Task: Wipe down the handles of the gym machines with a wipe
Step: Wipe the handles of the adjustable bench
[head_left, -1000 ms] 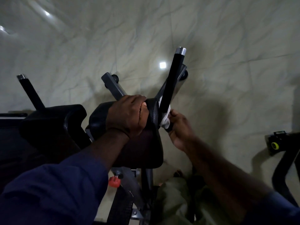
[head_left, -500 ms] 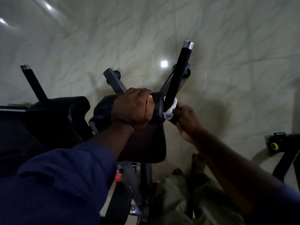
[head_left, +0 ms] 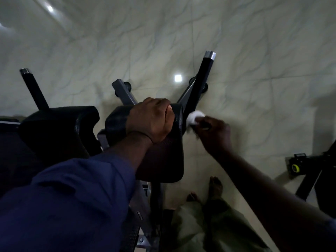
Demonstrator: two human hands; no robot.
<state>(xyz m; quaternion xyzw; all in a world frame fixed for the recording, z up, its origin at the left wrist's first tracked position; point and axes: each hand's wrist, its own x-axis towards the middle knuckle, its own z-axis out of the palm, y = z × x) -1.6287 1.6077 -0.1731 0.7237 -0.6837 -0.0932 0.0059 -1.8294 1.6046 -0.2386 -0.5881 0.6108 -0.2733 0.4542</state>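
Observation:
A black handle (head_left: 201,82) with a silver end cap rises from the gym machine, just right of a black arm pad (head_left: 163,157). My left hand (head_left: 151,120) is closed over the top edge of that pad. My right hand (head_left: 213,132) pinches a crumpled white wipe (head_left: 195,116) at the foot of the handle, just to its right; the hand is blurred. A second black handle (head_left: 33,89) with a silver cap stands at the far left behind another pad (head_left: 58,128).
Grey frame legs (head_left: 123,91) with black feet spread over the pale marble floor beneath the machine. Another machine's frame with a yellow knob (head_left: 295,167) stands at the right edge. My bare feet (head_left: 215,186) show below the pad.
My right hand has drawn the wipe off the handle's lower part and shifted it to the right. My left hand stays on the pad. The view has tilted slightly.

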